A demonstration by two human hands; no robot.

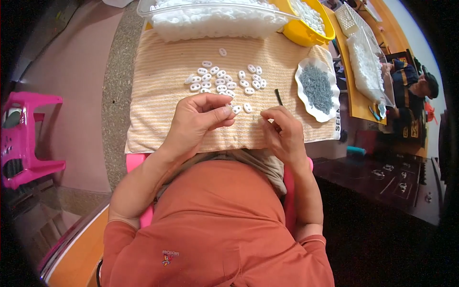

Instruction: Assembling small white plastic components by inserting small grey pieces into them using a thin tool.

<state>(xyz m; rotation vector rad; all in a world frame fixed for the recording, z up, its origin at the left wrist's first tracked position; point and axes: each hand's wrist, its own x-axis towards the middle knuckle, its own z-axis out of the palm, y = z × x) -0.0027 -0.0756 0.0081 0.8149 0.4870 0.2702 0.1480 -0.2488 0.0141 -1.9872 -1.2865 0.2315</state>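
Observation:
My left hand (pixel 198 119) pinches a small white oval plastic piece (pixel 236 109) between thumb and fingers, just above a striped yellow towel (pixel 158 95). My right hand (pixel 282 131) is close beside it with fingertips pressed together on something too small to make out. Several more white oval pieces (pixel 224 79) lie scattered on the towel beyond both hands. A short dark stick (pixel 278 96) lies on the towel to the right of them.
A white scalloped dish (pixel 306 108) of small grey metal parts sits at the right. A clear tub (pixel 215 19) and a yellow bowl (pixel 299 33) of white pieces stand at the back. A pink stool (pixel 28 138) is at the left. Another person (pixel 411 88) sits far right.

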